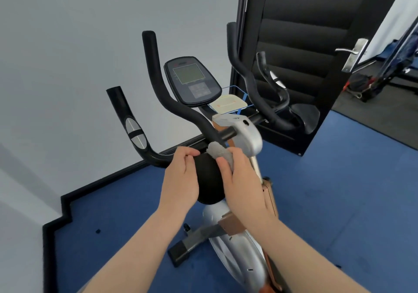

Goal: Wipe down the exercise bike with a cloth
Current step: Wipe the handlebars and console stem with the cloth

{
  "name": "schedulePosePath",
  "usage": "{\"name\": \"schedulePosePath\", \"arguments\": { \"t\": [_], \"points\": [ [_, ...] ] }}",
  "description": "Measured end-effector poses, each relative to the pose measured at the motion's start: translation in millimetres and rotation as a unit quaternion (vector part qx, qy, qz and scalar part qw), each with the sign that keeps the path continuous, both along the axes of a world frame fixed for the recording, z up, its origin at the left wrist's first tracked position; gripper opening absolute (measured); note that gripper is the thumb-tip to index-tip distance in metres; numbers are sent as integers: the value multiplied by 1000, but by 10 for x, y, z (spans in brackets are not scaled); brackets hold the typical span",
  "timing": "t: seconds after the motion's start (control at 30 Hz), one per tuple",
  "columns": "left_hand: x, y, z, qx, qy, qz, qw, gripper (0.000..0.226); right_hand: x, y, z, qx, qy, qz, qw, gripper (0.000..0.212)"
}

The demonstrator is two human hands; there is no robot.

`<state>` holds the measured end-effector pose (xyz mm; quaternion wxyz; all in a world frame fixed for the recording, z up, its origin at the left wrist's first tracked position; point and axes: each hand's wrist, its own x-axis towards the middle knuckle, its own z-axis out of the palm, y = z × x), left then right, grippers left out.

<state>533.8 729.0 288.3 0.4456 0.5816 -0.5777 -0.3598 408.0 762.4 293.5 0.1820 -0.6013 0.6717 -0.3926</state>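
Grey fluffy cloth (219,152), exercise bike (245,134) finished in silver with orange trim, black handlebars (158,82), black console (192,81) fitted with greenish screen, blue floor (339,191), white wall (67,55), black door (305,32).

My one head camera looks forward and steeply down, close over the exercise bike's handlebars (158,102), wide enough to catch the door (300,43).

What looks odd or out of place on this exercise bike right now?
A flat cream-coloured object with blue edging sits tucked behind the console, which seems not to belong to the bike. Nothing looks spilled or broken.
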Motion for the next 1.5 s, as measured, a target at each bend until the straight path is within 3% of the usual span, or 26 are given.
{"name": "schedulePosePath", "arguments": {
  "t": [0.17,0.33,0.4,0.57,0.73,0.87,0.93,1.0,1.07,1.17,1.27,1.37,1.43,1.5],
  "points": [
    [1,9,27,-1,-8,0,1000,30,-8,-234,224,42,176,26,983,17],
    [-2,25,15,2,-11,1,1000,29,58,-85,121,13,280,5,960,6],
    [-1,26,8,3,-18,-1,1000,30,3,67,67,15,245,-16,969,10],
    [3,-3,36,4,-15,-1,1000,31,24,-342,222,60,394,10,917,21],
    [-4,38,35,4,-21,0,1000,30,-42,-197,45,72,307,-2,949,32],
    [40,48,39,16,-45,-29,998,30,-322,141,-268,90,76,-40,992,16],
    [100,52,75,-4,-79,-45,996,27,-387,197,-256,51,-49,-57,996,28],
    [190,16,138,-52,-111,-33,992,24,-411,80,-91,2,-105,-105,989,36],
    [304,-85,227,-122,-120,-3,985,24,-397,-180,142,-51,-98,-111,988,38],
    [485,-394,361,-208,-155,26,965,23,-326,-608,418,-88,-72,-45,992,26],
    [608,-672,393,-203,-236,35,950,20,-268,-1002,439,-63,3,32,997,9],
    [615,-772,258,-187,-385,26,903,19,-233,-1063,235,7,-33,82,996,20],
    [621,-799,218,-189,-398,28,897,20,-318,-879,52,4,-92,102,991,14],
    [628,-810,204,-204,-395,17,896,19,-458,-701,-51,-7,-79,133,988,11]
  ]
}}
